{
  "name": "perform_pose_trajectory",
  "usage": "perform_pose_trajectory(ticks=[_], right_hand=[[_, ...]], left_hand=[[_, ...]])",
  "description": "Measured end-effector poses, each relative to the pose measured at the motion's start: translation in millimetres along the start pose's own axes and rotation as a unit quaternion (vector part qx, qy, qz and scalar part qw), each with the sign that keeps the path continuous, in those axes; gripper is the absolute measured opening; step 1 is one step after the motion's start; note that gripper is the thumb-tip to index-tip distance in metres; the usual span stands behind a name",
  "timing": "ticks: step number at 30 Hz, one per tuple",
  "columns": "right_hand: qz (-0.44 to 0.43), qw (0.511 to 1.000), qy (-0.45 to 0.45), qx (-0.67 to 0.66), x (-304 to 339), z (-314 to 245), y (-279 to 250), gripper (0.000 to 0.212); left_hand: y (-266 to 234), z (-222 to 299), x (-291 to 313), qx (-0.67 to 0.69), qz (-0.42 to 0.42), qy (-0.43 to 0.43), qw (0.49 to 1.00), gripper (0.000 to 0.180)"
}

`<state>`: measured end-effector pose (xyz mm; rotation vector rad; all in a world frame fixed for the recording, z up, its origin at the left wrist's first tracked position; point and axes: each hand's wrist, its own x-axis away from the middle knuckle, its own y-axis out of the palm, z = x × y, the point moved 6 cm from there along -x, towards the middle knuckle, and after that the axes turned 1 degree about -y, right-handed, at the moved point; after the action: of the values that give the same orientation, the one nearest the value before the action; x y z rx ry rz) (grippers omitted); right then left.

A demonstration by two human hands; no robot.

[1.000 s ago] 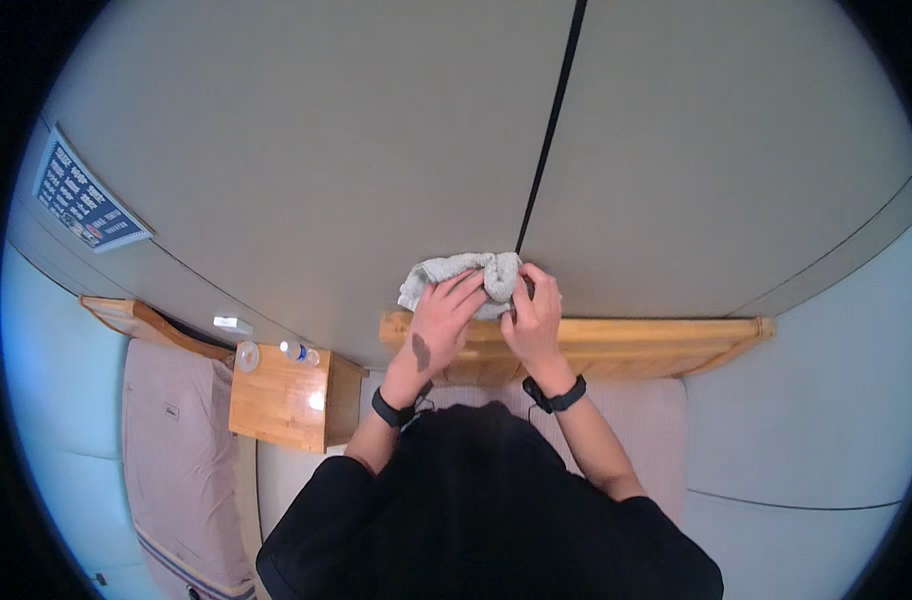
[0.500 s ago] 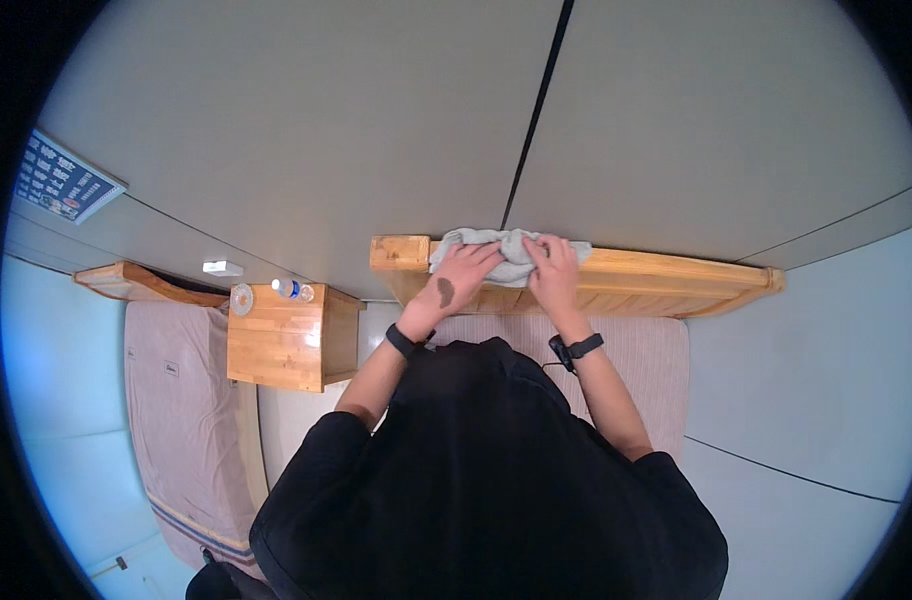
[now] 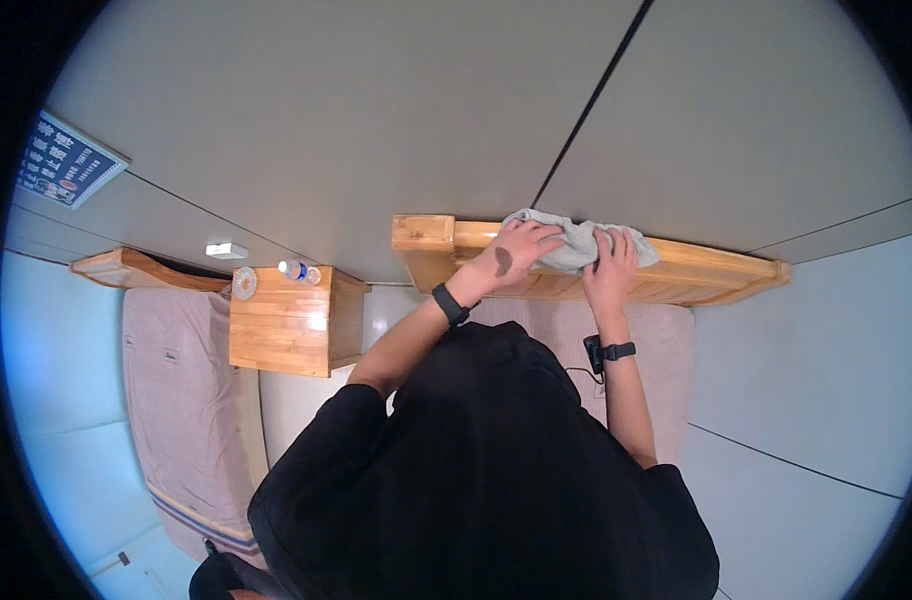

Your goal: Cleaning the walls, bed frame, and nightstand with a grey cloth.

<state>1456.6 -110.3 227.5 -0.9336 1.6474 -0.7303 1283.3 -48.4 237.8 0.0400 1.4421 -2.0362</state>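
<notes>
A crumpled light grey cloth (image 3: 577, 243) lies over the top rail of a wooden headboard (image 3: 711, 262), near its middle. Spread over the cloth's left end are the fingers of my left hand (image 3: 516, 252), pressing it against the wood. My right hand (image 3: 610, 278) grips the cloth further right, with bent fingers on top. Where the thumbs sit under the cloth is hard to see. The square post (image 3: 423, 232) of the headboard stands left of my left hand.
Below the headboard is a bed with a pinkish mattress (image 3: 666, 350). A wooden nightstand (image 3: 281, 330) at left carries a water bottle (image 3: 298, 271) and a glass ashtray (image 3: 244, 283). Beyond it stands another bed (image 3: 181, 400). A grey wall (image 3: 326, 130) rises behind the headboard.
Both hands have slid to the right along the headboard rail, taking the cloth with them. More of the rail beside the left post shows now.
</notes>
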Motion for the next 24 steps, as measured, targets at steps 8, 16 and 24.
perform_pose_trajectory(ticks=[8,16,24], right_hand=[[-0.053,0.995,-0.07,-0.038,-5.5,-84.8,34.4,0.057],[-0.129,0.982,-0.137,-0.032,-19.9,-152.4,31.7,0.053],[0.006,0.963,-0.188,-0.194,-72.1,-264.0,-43.5,0.039]], left_hand=[[-54.5,-33.9,56.4,-0.01,-0.039,-0.067,0.997,0.056],[-90.2,-31.4,85.6,-0.132,0.007,-0.004,0.991,0.038],[-219.6,-34.1,129.3,-0.116,0.114,0.045,0.986,0.032]])
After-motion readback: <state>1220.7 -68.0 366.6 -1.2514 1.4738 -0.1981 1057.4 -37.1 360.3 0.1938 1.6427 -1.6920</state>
